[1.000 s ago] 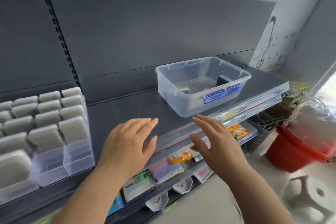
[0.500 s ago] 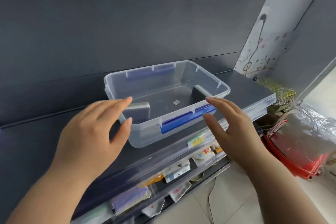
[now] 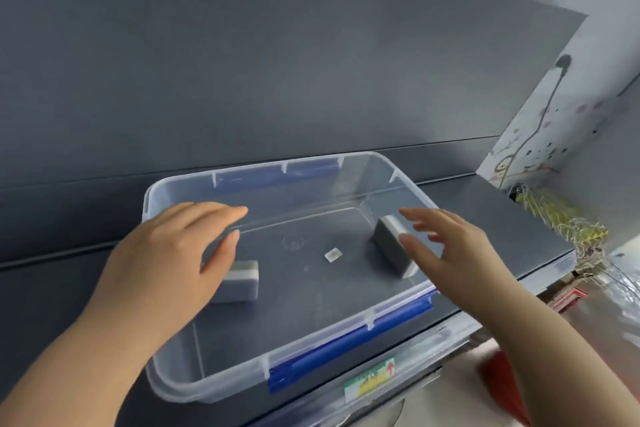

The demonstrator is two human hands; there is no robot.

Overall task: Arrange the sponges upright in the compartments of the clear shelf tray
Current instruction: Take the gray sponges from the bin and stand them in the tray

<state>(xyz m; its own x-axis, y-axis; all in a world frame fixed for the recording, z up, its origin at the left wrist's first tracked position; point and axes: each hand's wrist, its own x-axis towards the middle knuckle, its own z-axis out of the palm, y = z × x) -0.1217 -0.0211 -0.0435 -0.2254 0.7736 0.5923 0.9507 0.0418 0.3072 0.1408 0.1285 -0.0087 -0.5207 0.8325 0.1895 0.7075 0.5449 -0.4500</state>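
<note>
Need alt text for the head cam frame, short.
A person's open left hand and right hand hover over a clear bin with blue latches on a dark grey shelf. Inside are two grey sponges: the left sponge partly behind the left hand, the right sponge standing on edge by the right hand.

Clear rectangular plastic bin (image 3: 207,388) is sitting open-topped: access from above. Grey-and-white rectangular sponge (image 3: 242,282) is blocking the floor's left side, tilted grey sponge (image 3: 387,241) is blocking near the right wall; floor between them is lying free.
</note>
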